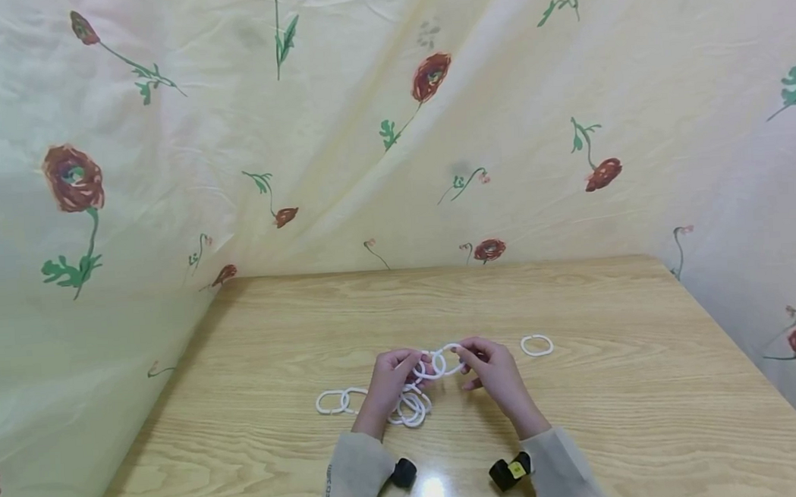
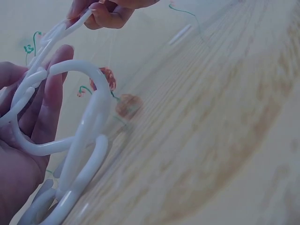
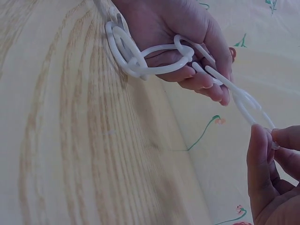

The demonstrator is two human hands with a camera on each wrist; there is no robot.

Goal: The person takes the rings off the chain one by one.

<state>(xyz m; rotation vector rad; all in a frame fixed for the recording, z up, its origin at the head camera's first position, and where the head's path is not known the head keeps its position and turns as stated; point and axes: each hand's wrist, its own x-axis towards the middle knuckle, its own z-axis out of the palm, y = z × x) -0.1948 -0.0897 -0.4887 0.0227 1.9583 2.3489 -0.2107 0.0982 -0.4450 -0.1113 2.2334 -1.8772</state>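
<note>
Between my two hands stretches a chain of white plastic oval links (image 3: pixel 244 110), held up over the table. My left hand (image 1: pixel 394 378) pinches a link (image 2: pixel 35 70) between thumb and fingers. Opposite it, the thumb and fingertips of my right hand (image 1: pixel 492 363) pinch the end link (image 1: pixel 450 346). More joined links (image 2: pixel 84 126) hang below the left palm and lie in a heap (image 1: pixel 414 424) on the table. In the left wrist view, one link shows a small gap in its loop. The left hand partly covers the chain in the head view.
A single white link (image 1: pixel 537 355) lies apart, right of my right hand. The chain's other end (image 1: pixel 319 403) rests on the wooden table (image 1: pixel 293 316) to the left of my left wrist. A flowered cloth (image 1: pixel 336 131) hangs behind and beside the table.
</note>
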